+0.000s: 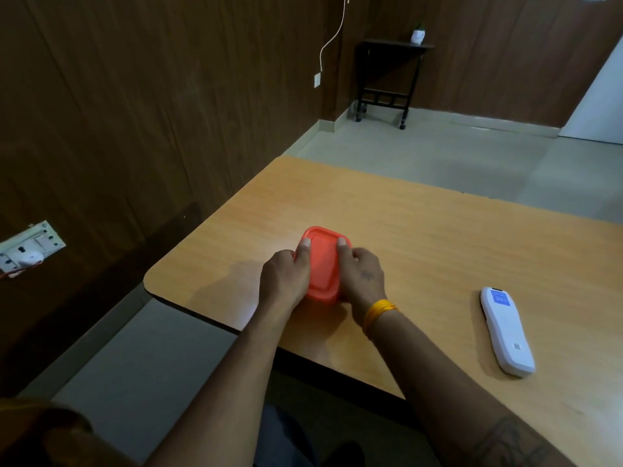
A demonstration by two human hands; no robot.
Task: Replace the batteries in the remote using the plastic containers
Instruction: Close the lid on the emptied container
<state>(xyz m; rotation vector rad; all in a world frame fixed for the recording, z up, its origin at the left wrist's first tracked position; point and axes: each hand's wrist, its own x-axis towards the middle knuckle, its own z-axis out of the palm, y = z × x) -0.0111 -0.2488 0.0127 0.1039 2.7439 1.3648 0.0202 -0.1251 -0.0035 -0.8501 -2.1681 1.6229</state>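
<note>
An orange plastic container (322, 264) with its lid on sits on the wooden table (421, 237), near the left front corner. My left hand (285, 278) grips its left side and my right hand (362, 274) grips its right side, both thumbs resting on the lid. What is inside the container is hidden. A white remote (505, 330) lies face down on the table to the right, apart from both hands, with a blue label near its far end.
The table's front edge runs close to my body and its left corner is rounded. A dark wood-panelled wall with a socket plate (32, 247) stands to the left. A small black wheeled stand (387, 79) is far back on the floor.
</note>
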